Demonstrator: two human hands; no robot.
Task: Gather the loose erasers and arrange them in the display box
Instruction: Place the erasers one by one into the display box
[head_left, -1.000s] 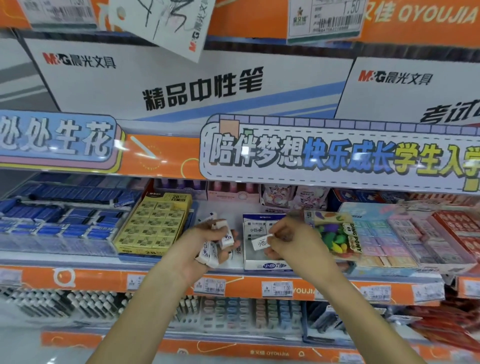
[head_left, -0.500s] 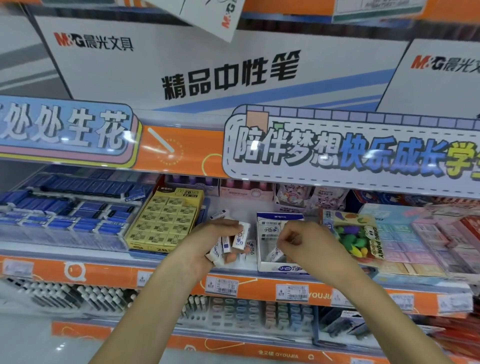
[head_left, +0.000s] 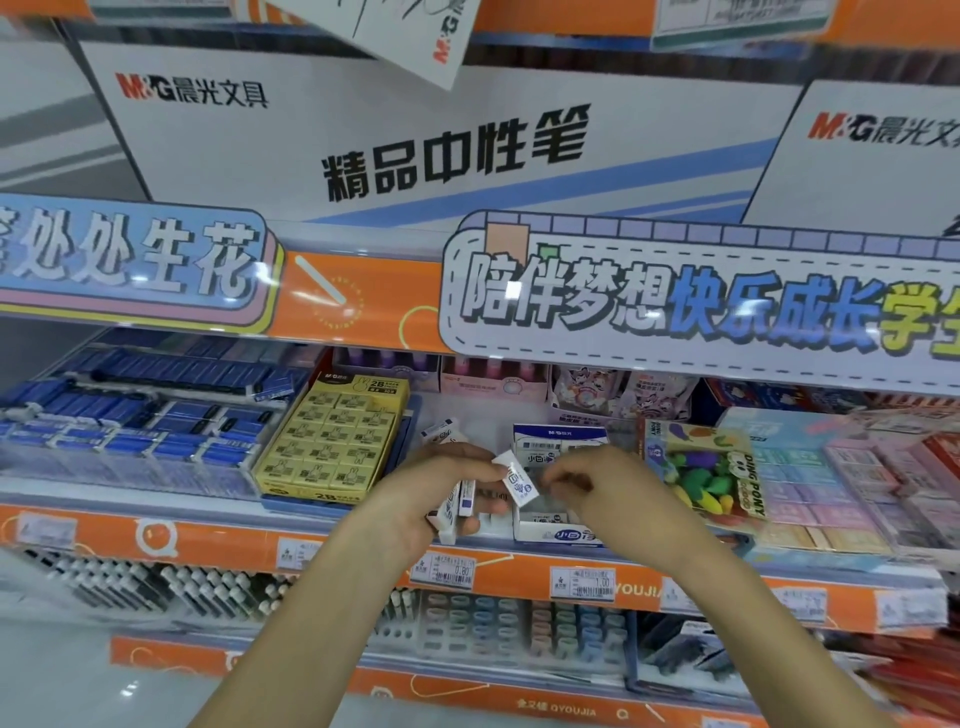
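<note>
Over display box (head_left: 558, 525) — left hand (head_left: 431, 493) gripping erasers (head_left: 454, 506).

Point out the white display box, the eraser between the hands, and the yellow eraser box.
white display box (head_left: 558, 531): head view, front wall.
eraser (head_left: 517, 480): head view, printed face.
yellow eraser box (head_left: 332, 436): head view, top face.

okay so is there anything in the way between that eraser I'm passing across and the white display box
Nothing visible blocks it. The eraser is pinched at the left hand fingertips, with the right hand reaching for it, right in front of the open-topped display box. The right hand itself covers part of the box opening.
</note>
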